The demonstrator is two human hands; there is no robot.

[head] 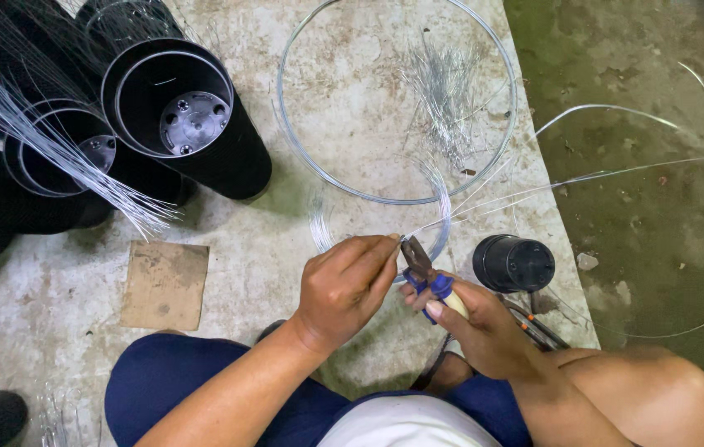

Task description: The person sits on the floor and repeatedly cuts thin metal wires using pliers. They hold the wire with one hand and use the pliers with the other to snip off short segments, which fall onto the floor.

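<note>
My right hand (484, 327) grips blue-handled pliers (422, 269), jaws pointing up toward a thin silver wire (534, 189) that runs off to the right. My left hand (348, 285) pinches that wire just left of the plier jaws, fingertips touching it. A small coil of the same wire (319, 223) lies on the concrete slab (253, 248) right above my hands. My knees in blue shorts frame the bottom of the view.
A large wire hoop (286, 141) lies ahead with several short cut wires (443, 83) inside. Black plastic pots (236, 157) stand upper left, a bundle of straight wires (54, 141) across them. A small black pot (513, 263) sits right of my hands; cardboard (166, 284) lies left. Mossy ground (642, 207) is on the right.
</note>
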